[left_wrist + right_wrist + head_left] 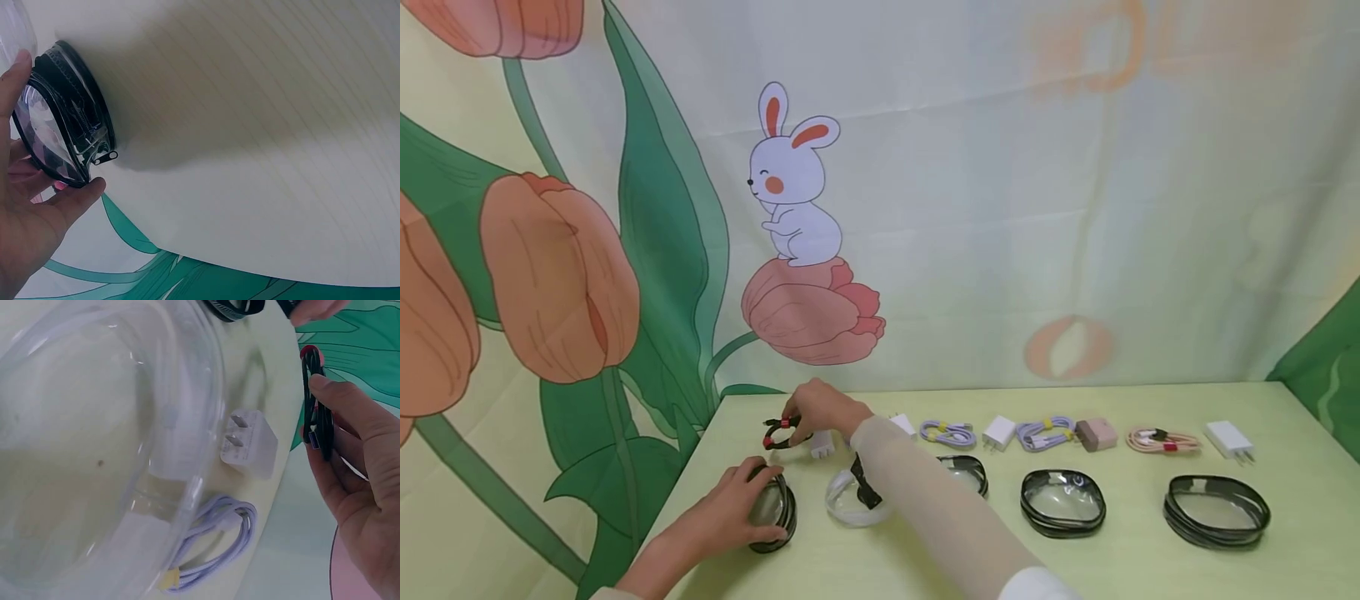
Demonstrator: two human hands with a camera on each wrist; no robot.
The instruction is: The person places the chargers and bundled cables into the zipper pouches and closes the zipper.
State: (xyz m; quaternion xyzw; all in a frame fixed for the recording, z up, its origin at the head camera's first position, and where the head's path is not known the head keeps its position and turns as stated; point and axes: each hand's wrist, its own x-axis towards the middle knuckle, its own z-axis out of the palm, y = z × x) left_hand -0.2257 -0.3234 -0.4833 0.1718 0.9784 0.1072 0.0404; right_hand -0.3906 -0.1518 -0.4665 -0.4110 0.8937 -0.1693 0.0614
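My left hand [724, 507] grips a small clear zip pouch [47, 125] with black trim, fingers on one side and thumb on the other. The pouch stands tilted on its edge near the table's left side, its black zipper pull [106, 157] facing the left wrist camera. Further back, my right hand [823, 407] pinches a coiled black cable [317, 406] with red ties between thumb and fingers. In the head view this cable is just beyond the pouch. A white charger plug [251, 444] sits beside the right hand.
Along the back lie purple cables [947, 433], white plugs [998, 433], a pink plug [1097, 434] and a pink cable [1163, 442]. Nearer stand a clear white-rimmed pouch [850, 515] and black-trimmed pouches [1063, 527]. A printed cloth [955, 250] hangs behind the table. My right forearm covers part of both rows.
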